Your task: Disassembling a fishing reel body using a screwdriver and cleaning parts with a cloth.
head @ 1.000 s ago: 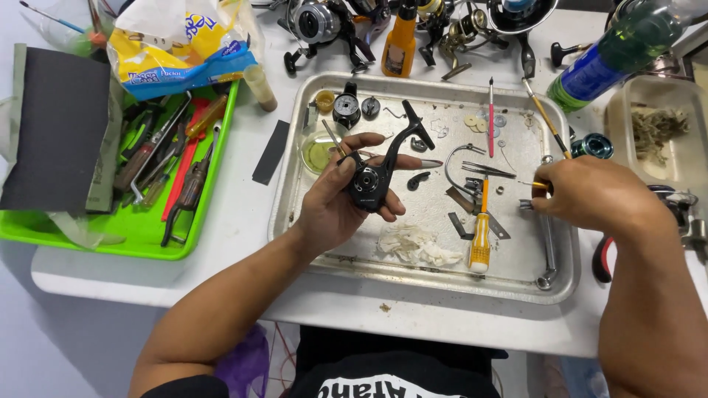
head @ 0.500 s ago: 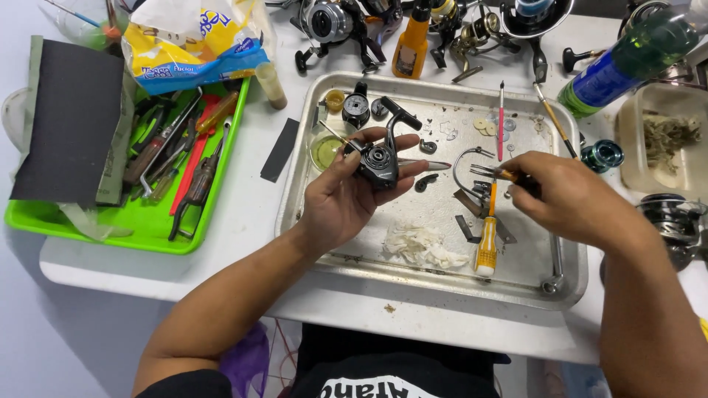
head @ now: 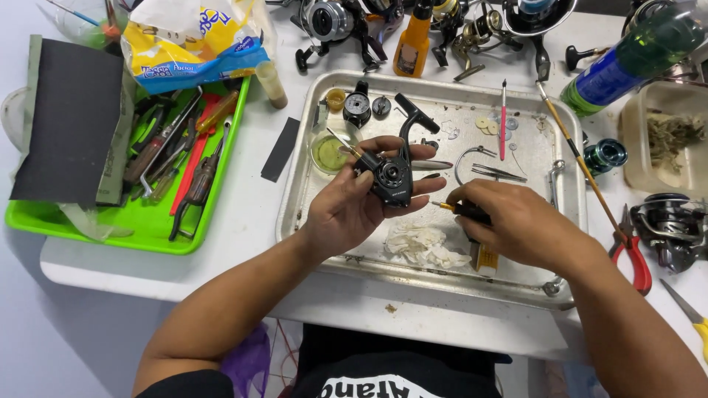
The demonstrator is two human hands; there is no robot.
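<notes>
A black fishing-reel body [head: 391,177] with a curved black stem sits above the middle of a shallow metal tray [head: 546,276], held up off the tray floor. The left hand [head: 354,203] is closed around it, thumb over the near side and fingers wrapped behind, so the round side plate faces up. Just to the right, the right hand [head: 516,221] is closed on a small black-handled tool with a yellow tip [head: 461,211]; the tip points left towards the reel body and stops just short of it. Whether it touches cannot be told.

Under the two hands a crumpled white tissue [head: 424,243] lies on the tray floor, and a yellow-handled screwdriver [head: 483,258] shows partly beneath the right hand. Farther back in the tray are a small round dish of yellowish grease [head: 328,153], a black spool part [head: 358,109], a bent wire bail [head: 472,156], a thin pink-handled brush [head: 504,118] and a few small washers [head: 490,125].

The tray rests on a white table [head: 251,221]. To the left stands a bright green plastic tray [head: 184,239] full of pliers and screwdrivers, with a dark grey sheet [head: 70,133] lying across its left end. Red-handled pliers [head: 634,258] lie right of the metal tray, near another silver reel [head: 671,225]. Along the far edge are more reels, an orange bottle [head: 413,44] and a green and blue spray can [head: 634,55].
</notes>
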